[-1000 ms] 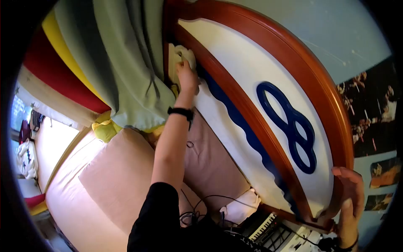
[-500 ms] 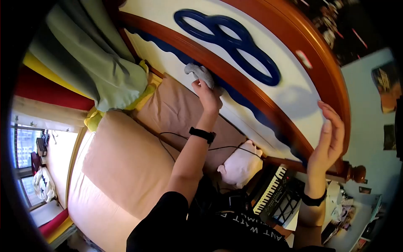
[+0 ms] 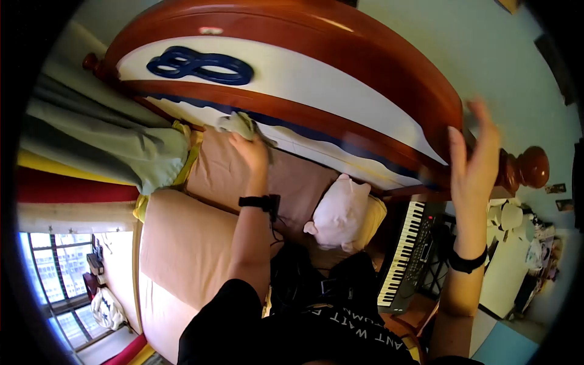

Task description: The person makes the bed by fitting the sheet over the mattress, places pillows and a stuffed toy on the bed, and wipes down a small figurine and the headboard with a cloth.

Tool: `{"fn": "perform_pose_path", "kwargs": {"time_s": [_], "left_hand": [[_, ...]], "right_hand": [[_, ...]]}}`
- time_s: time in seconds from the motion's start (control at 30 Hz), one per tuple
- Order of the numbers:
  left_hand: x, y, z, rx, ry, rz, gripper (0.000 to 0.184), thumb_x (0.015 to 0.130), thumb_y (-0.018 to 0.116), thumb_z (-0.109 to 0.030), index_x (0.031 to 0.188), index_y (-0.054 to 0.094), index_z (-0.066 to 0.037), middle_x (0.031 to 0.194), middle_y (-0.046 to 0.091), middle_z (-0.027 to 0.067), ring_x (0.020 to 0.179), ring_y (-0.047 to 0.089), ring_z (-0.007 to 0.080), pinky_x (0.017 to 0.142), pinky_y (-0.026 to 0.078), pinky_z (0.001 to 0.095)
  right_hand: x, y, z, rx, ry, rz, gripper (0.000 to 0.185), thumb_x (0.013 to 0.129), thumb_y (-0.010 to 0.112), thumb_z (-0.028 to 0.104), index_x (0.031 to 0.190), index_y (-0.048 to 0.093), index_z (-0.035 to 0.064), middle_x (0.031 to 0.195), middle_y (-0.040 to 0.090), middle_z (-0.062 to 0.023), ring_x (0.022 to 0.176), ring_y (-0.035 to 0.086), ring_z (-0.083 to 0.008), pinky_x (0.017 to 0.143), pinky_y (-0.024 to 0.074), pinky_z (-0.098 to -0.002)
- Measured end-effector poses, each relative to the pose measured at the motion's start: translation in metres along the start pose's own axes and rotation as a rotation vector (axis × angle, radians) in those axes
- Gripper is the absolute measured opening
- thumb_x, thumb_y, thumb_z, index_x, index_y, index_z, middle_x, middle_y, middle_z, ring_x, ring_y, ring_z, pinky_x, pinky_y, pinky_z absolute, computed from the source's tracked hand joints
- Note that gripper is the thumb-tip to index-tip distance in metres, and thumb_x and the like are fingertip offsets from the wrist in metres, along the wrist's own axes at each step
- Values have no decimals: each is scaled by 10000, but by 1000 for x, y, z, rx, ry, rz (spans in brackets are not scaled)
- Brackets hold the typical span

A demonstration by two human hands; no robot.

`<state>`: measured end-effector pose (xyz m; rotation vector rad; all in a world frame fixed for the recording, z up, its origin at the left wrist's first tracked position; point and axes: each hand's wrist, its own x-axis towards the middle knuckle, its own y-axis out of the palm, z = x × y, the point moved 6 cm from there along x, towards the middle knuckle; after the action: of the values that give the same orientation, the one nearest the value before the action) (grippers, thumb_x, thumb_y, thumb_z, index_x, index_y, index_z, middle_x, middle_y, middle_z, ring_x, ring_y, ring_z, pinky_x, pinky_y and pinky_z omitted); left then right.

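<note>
A grey cloth (image 3: 236,124) is gripped in my left hand (image 3: 250,152), up against the lower part of the headboard (image 3: 365,52) near its wavy dark blue trim. The headboard has a red-brown wooden frame, white panels and a raised blue looped ornament (image 3: 228,70). Over at the headboard's right end, my right hand (image 3: 476,161) is raised with thumb and fingers apart, holding nothing. Its fingertips are blurred, and I cannot tell whether they touch the wood. A dark band circles each wrist.
Below the headboard is a bed with a beige pillow or folded bedding (image 3: 188,243) and a pink plush pillow (image 3: 342,213). A keyboard (image 3: 404,255) stands right of the bed, with a white desk (image 3: 508,274) beyond. Green curtains (image 3: 115,143) hang at left; a rounded bedpost (image 3: 530,167) juts out at right.
The view has turned, so the headboard looks flatter and its right end is nearer the middle. My left hand with the cloth appears lower and further left. My right hand's fingers have spread.
</note>
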<state>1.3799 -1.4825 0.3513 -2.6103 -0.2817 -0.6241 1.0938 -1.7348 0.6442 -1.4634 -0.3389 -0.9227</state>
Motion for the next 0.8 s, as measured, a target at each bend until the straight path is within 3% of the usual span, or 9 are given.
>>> {"fn": "perform_pose_path", "kwargs": {"time_s": [0.03, 0.13, 0.3, 0.43, 0.53, 0.63, 0.67, 0.7, 0.8], "left_hand": [[5, 0, -11, -22, -39, 12, 609, 718, 567, 8, 1283, 346, 55, 1192, 366, 303, 1104, 388, 450, 955, 326, 471], [-5, 14, -37, 24, -122, -44, 601, 728, 592, -22, 1254, 327, 100, 1141, 368, 306, 1059, 403, 454, 944, 335, 463], [-84, 50, -77, 137, 37, -12, 629, 716, 585, 27, 1245, 262, 132, 1109, 321, 286, 1057, 364, 440, 950, 298, 477], [-150, 67, -150, -61, -140, 143, 613, 723, 554, 44, 1272, 282, 71, 1165, 322, 283, 1055, 384, 456, 941, 321, 455], [-186, 79, -182, -50, -108, 127, 527, 719, 562, 11, 1177, 314, 95, 1076, 342, 293, 1009, 389, 461, 917, 326, 473], [-222, 89, -212, -82, -52, 153, 522, 720, 545, 11, 1181, 317, 103, 1108, 333, 306, 1019, 387, 469, 930, 328, 458], [-232, 96, -219, -187, -173, 225, 508, 710, 528, 32, 1169, 324, 112, 1082, 363, 305, 1026, 400, 445, 933, 328, 450], [-235, 91, -234, -177, -179, 217, 508, 710, 528, 32, 1169, 324, 112, 1082, 363, 305, 1026, 400, 445, 933, 328, 450], [-247, 84, -295, -401, -144, 551, 578, 772, 544, -108, 1275, 296, 31, 1186, 387, 248, 1120, 373, 400, 988, 294, 418]], "right_hand": [[-3, 10, -8, -39, 5, 93, 567, 785, 656, 280, 1264, 447, 61, 1018, 575, -174, 907, 551, -330, 792, 445, -384], [-7, 27, -23, 83, -19, 58, 593, 777, 649, 330, 1273, 445, 79, 983, 587, -159, 862, 562, -341, 743, 451, -393], [-11, 30, -26, 28, -123, -45, 607, 792, 592, 447, 1274, 433, 114, 800, 537, -100, 718, 549, -266, 632, 441, -372], [-12, 26, -31, 115, -106, -23, 595, 798, 612, 379, 1288, 416, 104, 799, 538, -106, 733, 547, -286, 642, 434, -379], [-9, 29, -33, 150, -116, 52, 614, 794, 611, 394, 1300, 414, 107, 807, 534, -97, 733, 544, -266, 653, 431, -367], [-7, 24, -30, 162, -114, 71, 622, 795, 611, 390, 1307, 408, 101, 811, 527, -86, 723, 534, -256, 652, 427, -358], [-6, 26, -30, 162, -102, 125, 630, 793, 615, 387, 1310, 404, 96, 807, 518, -80, 716, 522, -252, 647, 422, -357], [-5, 28, -28, 173, -108, 131, 630, 793, 615, 387, 1310, 404, 96, 807, 518, -80, 716, 522, -252, 647, 422, -357], [-6, 33, -28, 99, -106, 120, 677, 768, 645, 397, 1321, 389, 103, 836, 525, -89, 741, 534, -249, 648, 435, -357]]}}
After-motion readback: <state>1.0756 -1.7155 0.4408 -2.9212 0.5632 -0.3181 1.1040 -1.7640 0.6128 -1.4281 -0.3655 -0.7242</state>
